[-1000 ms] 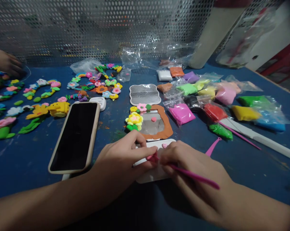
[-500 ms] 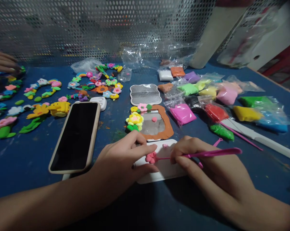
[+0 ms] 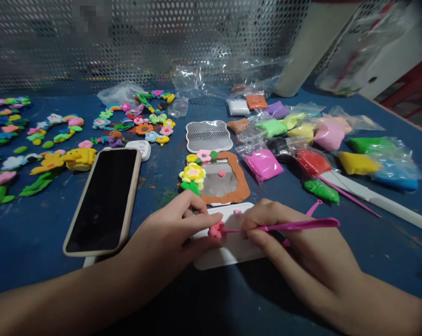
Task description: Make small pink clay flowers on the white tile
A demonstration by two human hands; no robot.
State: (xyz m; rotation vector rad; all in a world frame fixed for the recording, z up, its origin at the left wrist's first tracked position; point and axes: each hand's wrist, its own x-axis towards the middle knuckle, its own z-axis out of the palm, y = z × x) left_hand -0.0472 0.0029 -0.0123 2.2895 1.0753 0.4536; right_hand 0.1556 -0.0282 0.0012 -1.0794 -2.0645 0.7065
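Observation:
A coral-pink clay flower (image 3: 217, 230) sits over a white board (image 3: 224, 257), pinched between the thumb and index finger of my left hand (image 3: 169, 228). My right hand (image 3: 294, 238) is closed like a pen grip round a magenta clay modelling tool (image 3: 303, 225), whose thin tip touches the flower's right side. A small light-pink clay bit (image 3: 237, 212) lies on the board near my right fingers. Just beyond the board is a mirror with a brown clay border (image 3: 241, 175), and yellow, pink and green clay flowers decorate its left side. A pink clay dot (image 3: 222, 173) is on its glass.
A phone (image 3: 104, 200) lies left of my hands, with a white case (image 3: 140, 150) behind it. Colourful clay ornaments (image 3: 144, 128) spread across the back left. Bagged clay, including a magenta packet (image 3: 263, 164), fills the right, near a white knife-like tool (image 3: 382, 196).
The tool and my right hand have shifted slightly left in view, as has the whole scene. Another person's hand at the far left is gone. The flower stays pinched.

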